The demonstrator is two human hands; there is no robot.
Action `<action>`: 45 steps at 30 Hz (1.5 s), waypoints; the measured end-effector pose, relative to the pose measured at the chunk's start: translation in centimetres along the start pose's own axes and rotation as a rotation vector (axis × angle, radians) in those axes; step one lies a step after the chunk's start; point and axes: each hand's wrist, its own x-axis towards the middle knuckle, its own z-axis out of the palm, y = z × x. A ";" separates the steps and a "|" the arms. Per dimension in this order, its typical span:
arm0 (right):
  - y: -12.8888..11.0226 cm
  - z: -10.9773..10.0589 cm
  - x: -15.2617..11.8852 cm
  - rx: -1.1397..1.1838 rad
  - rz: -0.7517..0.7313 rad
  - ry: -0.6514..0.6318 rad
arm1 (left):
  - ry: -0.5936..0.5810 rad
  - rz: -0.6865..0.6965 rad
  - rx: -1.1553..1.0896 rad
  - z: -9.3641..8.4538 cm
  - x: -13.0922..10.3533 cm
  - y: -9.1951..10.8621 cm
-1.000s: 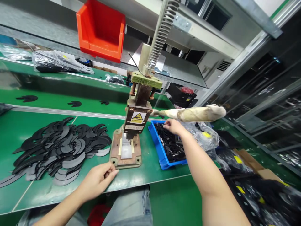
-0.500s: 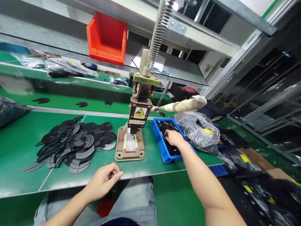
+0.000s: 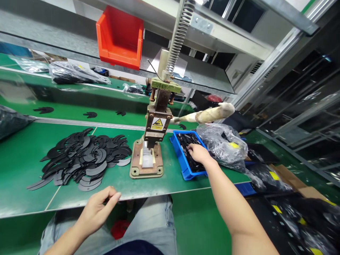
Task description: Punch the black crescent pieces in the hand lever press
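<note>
My right hand (image 3: 197, 154) reaches into a blue bin (image 3: 189, 175) full of small black parts (image 3: 189, 141). Its fingers are bent together down among the parts, and their tips are partly hidden. At the table's front edge, my left hand (image 3: 97, 212) hovers with fingers loosely curled and the thumb apart. Nothing shows in it. Just beyond it lies a heap of thin, curved black pieces (image 3: 87, 157). Between the heap and the bin stands a hand press (image 3: 158, 122) with a yellow warning label, a spring on top and a pale block (image 3: 147, 161) on its base.
The press's wrapped lever (image 3: 212, 114) sticks out to the right, above a clear plastic bag (image 3: 225, 145). An orange bin (image 3: 119, 39) hangs from the shelf overhead. Several dark notched pieces (image 3: 90, 114) lie on the green strip behind. Another bag (image 3: 12, 122) is at far left.
My left hand has moved left along the table edge, away from the press and nearer the heap. My right hand stays in the blue bin. The view has shifted slightly.
</note>
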 end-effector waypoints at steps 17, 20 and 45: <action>-2.1 0.3 3.6 0.137 0.097 -0.086 | -0.061 -0.045 -0.006 1.0 4.0 0.8; -1.6 0.8 3.7 0.191 0.126 -0.024 | -0.011 -0.099 -0.079 0.5 3.9 0.4; -19.4 9.2 -12.7 1.011 -0.765 0.546 | -0.039 0.376 -0.118 1.8 2.5 5.2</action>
